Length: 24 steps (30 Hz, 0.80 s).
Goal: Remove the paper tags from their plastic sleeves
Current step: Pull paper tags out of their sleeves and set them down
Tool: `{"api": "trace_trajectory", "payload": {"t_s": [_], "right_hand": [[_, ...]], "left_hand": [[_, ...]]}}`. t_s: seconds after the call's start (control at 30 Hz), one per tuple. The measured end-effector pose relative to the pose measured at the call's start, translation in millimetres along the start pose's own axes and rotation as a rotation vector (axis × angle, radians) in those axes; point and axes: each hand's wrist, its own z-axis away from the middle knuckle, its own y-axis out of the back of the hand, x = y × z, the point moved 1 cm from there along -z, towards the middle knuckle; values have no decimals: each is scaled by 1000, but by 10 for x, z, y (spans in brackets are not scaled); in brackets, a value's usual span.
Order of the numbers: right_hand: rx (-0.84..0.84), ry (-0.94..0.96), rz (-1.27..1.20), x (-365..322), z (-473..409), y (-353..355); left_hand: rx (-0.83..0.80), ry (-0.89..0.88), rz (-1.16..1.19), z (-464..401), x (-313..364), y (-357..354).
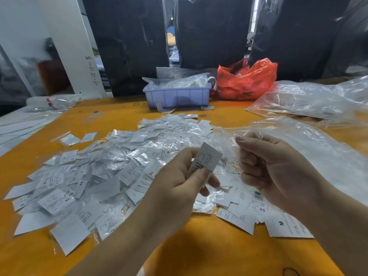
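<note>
Both my hands hover at lower centre of the frame: my left hand (pixel 179 176) pinches a paper tag (pixel 207 159) upright, while my right hand (pixel 264 166) curls, seemingly around a clear plastic sleeve (pixel 223 142). Sleeved tags (pixel 111 166) litter the orange table (pixel 199 246) beneath.

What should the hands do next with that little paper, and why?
Probably drop it on the bare tags. The left hand pinches a paper tag that looks already free of plastic, the right hand is curled around what seems a clear sleeve, and unwrapped tags lie just below.
</note>
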Motion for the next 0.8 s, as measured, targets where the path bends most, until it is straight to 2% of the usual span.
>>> {"api": "trace_trajectory", "payload": {"t_s": [0.4, 0.67, 0.8], "right_hand": [[-52, 21, 52, 7, -9, 4], [-55, 9, 85, 21, -18, 19], [-49, 8, 95, 22, -10, 6]], "left_hand": [[-60, 67, 333, -20, 34, 76], [165, 142, 294, -67, 34, 97], [178, 135, 433, -64, 59, 131]]}}
